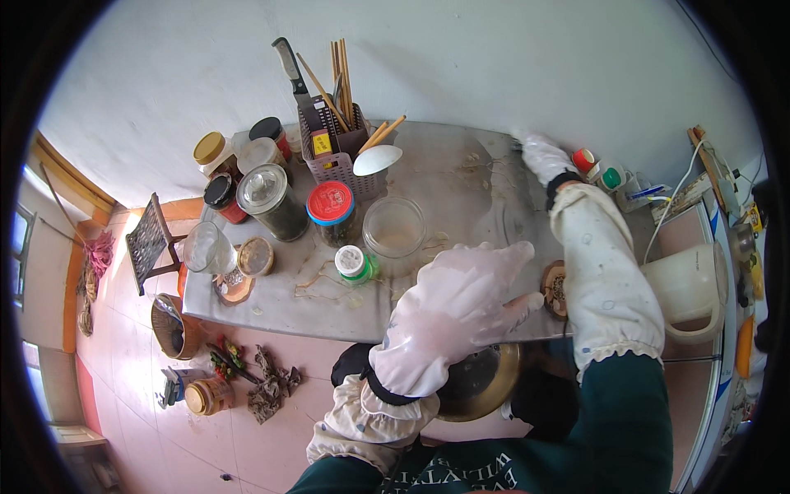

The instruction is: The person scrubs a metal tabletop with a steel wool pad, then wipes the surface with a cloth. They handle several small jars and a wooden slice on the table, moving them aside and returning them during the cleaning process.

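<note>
My left hand [466, 302], in a thin pale glove, is stretched over the near edge of the grey-covered table [345, 315], its fingers apart with nothing in them. At the table's far right edge, by the wall, my right hand [540, 154] is in a similar glove; a small dark or shiny thing shows at its fingertips, too unclear to name. A wide clear jar [395, 227] stands beyond my left hand, beside a small green bottle with a white cap [352, 264] and a red-lidded jar [331, 213]. Wet-looking streaks mark the table cover.
A plastic basket [339, 170] holds chopsticks and an upright knife [290, 65]. Lidded jars [271, 200] and a drinking glass [208, 248] crowd the left. A pale electric kettle [688, 290] and a white cable stand at right. A brass-coloured pan [503, 389] lies below the table edge.
</note>
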Motion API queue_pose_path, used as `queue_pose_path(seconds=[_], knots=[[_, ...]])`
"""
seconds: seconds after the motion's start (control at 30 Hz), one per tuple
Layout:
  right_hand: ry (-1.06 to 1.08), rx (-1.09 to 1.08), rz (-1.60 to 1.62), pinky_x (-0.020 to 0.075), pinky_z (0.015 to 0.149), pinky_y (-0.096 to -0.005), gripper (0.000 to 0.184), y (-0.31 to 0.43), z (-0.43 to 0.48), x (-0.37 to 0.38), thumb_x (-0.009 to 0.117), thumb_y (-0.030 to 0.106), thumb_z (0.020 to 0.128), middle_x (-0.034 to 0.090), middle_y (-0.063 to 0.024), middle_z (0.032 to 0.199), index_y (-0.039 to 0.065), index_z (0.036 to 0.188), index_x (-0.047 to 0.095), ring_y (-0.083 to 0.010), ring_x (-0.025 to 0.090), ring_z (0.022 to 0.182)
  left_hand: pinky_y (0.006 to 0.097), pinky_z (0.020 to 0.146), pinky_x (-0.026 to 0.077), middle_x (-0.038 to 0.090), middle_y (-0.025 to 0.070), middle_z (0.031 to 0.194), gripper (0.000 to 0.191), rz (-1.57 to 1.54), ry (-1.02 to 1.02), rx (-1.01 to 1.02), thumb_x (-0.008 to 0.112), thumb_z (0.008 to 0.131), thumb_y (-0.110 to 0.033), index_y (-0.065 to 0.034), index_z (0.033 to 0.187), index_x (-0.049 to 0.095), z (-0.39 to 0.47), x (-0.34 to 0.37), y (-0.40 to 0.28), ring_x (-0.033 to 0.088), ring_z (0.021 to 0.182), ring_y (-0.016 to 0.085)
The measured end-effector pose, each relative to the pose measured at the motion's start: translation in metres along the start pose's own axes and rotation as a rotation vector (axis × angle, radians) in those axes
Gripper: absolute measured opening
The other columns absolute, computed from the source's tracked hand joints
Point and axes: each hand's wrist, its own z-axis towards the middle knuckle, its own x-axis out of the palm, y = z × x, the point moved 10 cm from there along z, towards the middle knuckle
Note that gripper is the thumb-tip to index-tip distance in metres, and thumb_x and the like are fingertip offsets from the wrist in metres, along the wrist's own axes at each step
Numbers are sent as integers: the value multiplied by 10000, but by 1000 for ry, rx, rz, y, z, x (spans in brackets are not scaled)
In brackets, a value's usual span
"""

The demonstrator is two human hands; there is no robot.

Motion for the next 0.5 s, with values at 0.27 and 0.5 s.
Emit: queue_pose_path(seconds=[0.27, 0.5], knots=[[-2, -247, -90, 544, 1036, -511, 419, 71, -19, 14, 486, 27, 976, 719, -237, 1296, 101, 1324, 707, -450, 670, 1223, 465, 794, 580, 761, 168, 965, 524, -25, 3, -23, 852, 896, -354, -126, 1339, 690, -1, -15, 8, 728, 903, 385], [187, -410, 314, 421, 1215, -391, 469, 133, -16, 45, 448, 51, 1036, 641, -144, 1507, 81, 1468, 630, -308, 570, 1415, 462, 772, 580, 761, 168, 943, 528, -57, 5, 35, 860, 893, -355, -127, 1339, 690, 6, -2, -6, 734, 887, 375]])
